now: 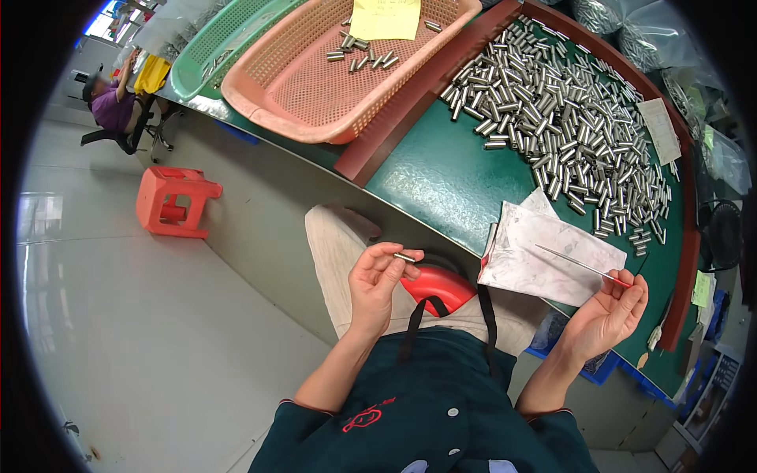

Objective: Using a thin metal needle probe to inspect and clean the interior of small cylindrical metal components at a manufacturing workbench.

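Observation:
Between the thumb and fingers of my left hand [377, 285] is a small shiny metal cylinder [404, 258], held above my lap. My right hand [607, 314] pinches the red end of a thin needle file or pick-like metal rod [572, 258]; its exact kind is not clear. The rod's bare tip points left, over a stained white cloth [544, 244] at the table's front edge. Beyond the cloth, a large heap of similar metal cylinders [552, 110] lies loose on the green tabletop [434, 177].
A brown wooden rail [386, 142] borders the heap. Left of it stands a pink plastic basket [276, 87] with several cylinders and a yellow note [386, 17]. A green basket [197, 67] is beyond. A red stool [175, 201] stands on the floor; another person [112, 106] sits far left.

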Tool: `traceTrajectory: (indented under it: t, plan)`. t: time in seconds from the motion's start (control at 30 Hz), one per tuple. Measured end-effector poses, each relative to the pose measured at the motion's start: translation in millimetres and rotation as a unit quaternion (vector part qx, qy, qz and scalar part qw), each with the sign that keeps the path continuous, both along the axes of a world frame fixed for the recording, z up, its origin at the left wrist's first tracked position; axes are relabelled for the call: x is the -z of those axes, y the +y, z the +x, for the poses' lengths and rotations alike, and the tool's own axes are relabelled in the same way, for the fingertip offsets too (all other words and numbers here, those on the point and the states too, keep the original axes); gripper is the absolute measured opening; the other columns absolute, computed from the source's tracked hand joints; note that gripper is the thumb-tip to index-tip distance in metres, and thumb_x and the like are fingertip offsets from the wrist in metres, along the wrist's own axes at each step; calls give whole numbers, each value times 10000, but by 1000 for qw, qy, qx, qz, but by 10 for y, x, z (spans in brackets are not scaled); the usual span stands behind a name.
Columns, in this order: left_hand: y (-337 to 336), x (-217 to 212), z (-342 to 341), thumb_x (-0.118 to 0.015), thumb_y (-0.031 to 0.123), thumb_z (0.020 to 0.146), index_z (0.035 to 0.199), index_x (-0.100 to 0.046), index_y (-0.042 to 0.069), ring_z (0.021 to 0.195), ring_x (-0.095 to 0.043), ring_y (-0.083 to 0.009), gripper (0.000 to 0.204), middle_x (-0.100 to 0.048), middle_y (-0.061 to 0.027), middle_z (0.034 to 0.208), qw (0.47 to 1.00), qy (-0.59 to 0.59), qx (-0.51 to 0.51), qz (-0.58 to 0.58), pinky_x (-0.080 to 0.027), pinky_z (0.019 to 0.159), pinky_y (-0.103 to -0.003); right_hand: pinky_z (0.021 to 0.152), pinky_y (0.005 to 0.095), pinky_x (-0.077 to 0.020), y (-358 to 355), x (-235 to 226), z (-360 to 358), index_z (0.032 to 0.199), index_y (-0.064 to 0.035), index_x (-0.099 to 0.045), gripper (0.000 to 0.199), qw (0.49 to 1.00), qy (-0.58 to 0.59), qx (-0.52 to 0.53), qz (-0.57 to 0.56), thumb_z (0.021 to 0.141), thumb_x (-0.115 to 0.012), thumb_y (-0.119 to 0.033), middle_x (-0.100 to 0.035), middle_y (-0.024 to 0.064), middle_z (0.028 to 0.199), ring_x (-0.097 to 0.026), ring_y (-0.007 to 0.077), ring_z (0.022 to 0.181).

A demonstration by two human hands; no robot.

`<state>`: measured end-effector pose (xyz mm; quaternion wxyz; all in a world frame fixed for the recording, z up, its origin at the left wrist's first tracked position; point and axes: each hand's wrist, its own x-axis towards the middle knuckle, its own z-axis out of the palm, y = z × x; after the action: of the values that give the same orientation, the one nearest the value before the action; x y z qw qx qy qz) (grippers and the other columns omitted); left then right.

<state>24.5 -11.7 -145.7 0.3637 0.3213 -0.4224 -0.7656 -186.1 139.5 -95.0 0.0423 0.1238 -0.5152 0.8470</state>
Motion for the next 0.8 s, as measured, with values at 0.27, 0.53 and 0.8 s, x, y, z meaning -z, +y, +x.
traceTrajectory:
  t: [0.27, 0.53, 0.8]
  plan:
    - [-29, -103, -8, -526, 60, 839, 891, -508, 45, 735, -517, -110, 57, -568, -87, 858, 984, 107, -45, 136, -430, 692, -237, 713, 268, -448, 21, -3, 0, 963, -9, -542, 170, 1000, 2, -9, -9, 886, -477, -146, -593, 97, 840, -549, 164, 747]
    - [-137, -371, -35, -563, 40, 789, 846, -525, 43, 706, -503, -117, 69, -545, -79, 818, 912, 179, -7, 368, -433, 650, -214, 723, 277, -454, 38, 11, -3, 958, -5, -537, 163, 1000, -3, -7, -21, 887, -473, -137, -587, 92, 834, -551, 162, 755]
    - [-188, -409, -82, -572, 42, 783, 835, -535, -16, 690, -513, -139, 86, -551, -103, 804, 867, 203, -46, 452, -474, 639, -212, 724, 278, -442, 22, -14, 12, 964, -4, -532, 174, 1000, -4, -9, -15, 896, -457, -146, -585, 100, 832, -539, 152, 748]
